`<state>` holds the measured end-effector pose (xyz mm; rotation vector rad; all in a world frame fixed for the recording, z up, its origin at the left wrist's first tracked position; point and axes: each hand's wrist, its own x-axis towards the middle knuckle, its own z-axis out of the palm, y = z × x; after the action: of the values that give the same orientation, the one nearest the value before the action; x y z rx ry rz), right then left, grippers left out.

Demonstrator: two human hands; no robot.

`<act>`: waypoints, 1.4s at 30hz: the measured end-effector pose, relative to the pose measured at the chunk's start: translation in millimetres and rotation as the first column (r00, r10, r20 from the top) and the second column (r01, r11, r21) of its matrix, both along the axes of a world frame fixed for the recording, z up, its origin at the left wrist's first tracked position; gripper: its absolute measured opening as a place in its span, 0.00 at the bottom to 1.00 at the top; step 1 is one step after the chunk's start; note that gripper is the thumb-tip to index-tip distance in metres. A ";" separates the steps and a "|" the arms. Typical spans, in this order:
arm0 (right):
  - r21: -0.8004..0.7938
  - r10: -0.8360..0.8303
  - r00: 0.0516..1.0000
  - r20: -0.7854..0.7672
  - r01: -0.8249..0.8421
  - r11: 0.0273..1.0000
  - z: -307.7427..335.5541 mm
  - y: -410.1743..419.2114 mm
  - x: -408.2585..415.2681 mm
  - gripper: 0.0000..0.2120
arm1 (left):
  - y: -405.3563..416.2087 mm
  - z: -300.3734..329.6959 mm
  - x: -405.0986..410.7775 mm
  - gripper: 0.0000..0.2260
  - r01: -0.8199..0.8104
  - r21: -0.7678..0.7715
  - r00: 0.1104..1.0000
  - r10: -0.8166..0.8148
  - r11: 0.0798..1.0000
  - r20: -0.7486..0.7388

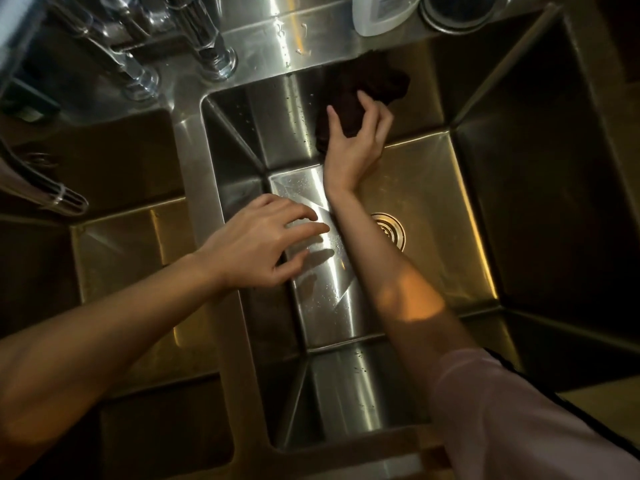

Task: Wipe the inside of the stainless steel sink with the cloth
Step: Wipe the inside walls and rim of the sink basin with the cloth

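Gripping the dark cloth [360,95] with my right hand [353,147], fingers curled round its lower edge and pressing it flat against the far wall of the sink, up around 12 o'clock from the drain. Left hand [263,240] has nothing in it, fingers loosely spread and hovering over the divider at the sink's 9 o'clock side, fingertips poking out over the basin floor. Can't tell if the palm is actually resting on the rim or just above it.

Biggest thing first: the stainless steel sink [433,188] fills most of the view, a deep square basin with sharp folded corners and water droplets on the far and near walls. At 9 o'clock there's a second basin [128,244], separated by that steel divider. Right forearm crosses the main basin diagonally from 5 o'clock up to the cloth, and my pale pink sleeve [519,417] is bunched up at the bottom right.

Cloth is bunched and wrinkled, its top edge reaching the rim at the back ledge, the rest hanging down the wall.

Smaller stuff: the round drain [393,230] sits in the basin floor, partly hidden behind my right forearm. On the back ledge at 11 o'clock are a few upside-down clear glasses [216,60], and at 1 o'clock a white plastic bottle [379,12] next to a round metal thing I can't identify, cut off by the frame.
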<state>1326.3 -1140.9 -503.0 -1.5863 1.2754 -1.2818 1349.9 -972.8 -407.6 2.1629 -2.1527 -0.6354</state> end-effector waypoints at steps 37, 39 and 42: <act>0.043 0.168 0.965 -0.203 -0.162 0.986 -37.3 18.1 6.2 0.17 | 2.1 0.2 0.0 0.17 -0.010 -0.093 0.999 0.006 0.996 -0.039; 0.074 0.205 0.930 -0.305 -0.192 0.979 -59.7 21.6 6.3 0.16 | 2.4 -0.5 1.1 0.16 0.003 -0.104 0.999 -0.008 0.995 -0.043; 0.182 0.290 0.856 -0.429 -0.232 0.955 -95.1 24.9 4.4 0.16 | 2.6 -1.6 3.1 0.16 0.012 -0.118 0.999 -0.018 0.993 -0.048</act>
<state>1330.7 -1116.0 -598.2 -1.9589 1.3203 -0.6664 1352.9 -970.2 -409.2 2.0525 -2.1269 -0.5410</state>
